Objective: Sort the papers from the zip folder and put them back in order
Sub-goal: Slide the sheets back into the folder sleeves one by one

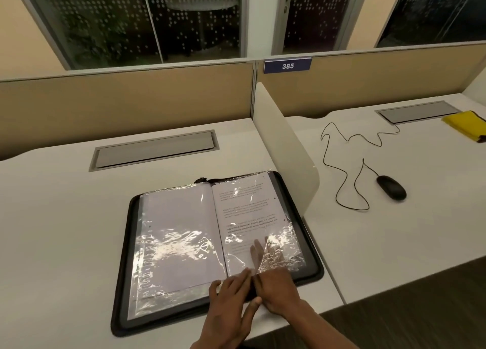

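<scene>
The black zip folder (123,283) lies open flat on the white worktop (60,217), near its front edge and beside the cream divider (286,148). Inside, clear plastic sleeves (171,248) hold papers: the left page (178,217) looks blank, the right page (244,206) carries printed text under crinkled, glaring plastic. The left hand (231,301) rests at the folder's lower middle, fingers spread and fairly straight. The right hand (276,288) reaches into the lower right sleeve, its fingers (256,251) seemingly slid beneath the plastic, straight and close together.
</scene>
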`<state>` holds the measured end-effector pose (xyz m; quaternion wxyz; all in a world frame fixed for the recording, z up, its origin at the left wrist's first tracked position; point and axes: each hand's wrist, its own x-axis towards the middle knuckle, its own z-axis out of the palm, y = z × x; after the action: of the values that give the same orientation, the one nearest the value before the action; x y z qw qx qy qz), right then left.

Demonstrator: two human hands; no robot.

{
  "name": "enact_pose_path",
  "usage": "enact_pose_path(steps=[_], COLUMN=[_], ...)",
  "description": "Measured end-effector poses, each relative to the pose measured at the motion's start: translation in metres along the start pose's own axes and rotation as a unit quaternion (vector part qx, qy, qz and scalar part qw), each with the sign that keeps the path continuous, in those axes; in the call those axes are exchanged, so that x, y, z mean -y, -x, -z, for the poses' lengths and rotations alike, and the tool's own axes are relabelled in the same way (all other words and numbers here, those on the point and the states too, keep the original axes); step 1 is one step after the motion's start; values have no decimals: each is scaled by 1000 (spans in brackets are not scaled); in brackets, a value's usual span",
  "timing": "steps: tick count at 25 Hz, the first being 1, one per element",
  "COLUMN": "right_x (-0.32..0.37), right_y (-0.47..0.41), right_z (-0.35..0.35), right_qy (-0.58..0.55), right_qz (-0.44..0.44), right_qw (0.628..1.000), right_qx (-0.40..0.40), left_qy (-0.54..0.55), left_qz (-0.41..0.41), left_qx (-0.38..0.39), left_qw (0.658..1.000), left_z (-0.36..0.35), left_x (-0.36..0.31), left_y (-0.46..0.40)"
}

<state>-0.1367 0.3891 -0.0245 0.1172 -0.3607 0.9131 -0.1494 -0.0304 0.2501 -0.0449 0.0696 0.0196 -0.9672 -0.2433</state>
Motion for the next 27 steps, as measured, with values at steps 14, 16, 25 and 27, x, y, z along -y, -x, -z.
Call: enact_pose_path(steps=[14, 16, 25, 27], right_x=[-46, -44, -29, -4], right_y=[2, -4, -35, -42], right_z=[40, 46, 64, 74], right_qy=[-261, -301, -500, -533], right_qz=[-377, -398, -367, -318], right_qw=[869, 847, 765, 766], right_qx=[-184, -185, -173, -168], left_qy=[11, -18, 50, 77], left_qz=[267, 350, 469, 474], left_qx=[-180, -159, -124, -139], left_qw=[947, 923, 873, 866], left_z=[68, 80, 103, 108], left_x=[107, 130, 172, 180], left_y=[-6, 0, 12, 12])
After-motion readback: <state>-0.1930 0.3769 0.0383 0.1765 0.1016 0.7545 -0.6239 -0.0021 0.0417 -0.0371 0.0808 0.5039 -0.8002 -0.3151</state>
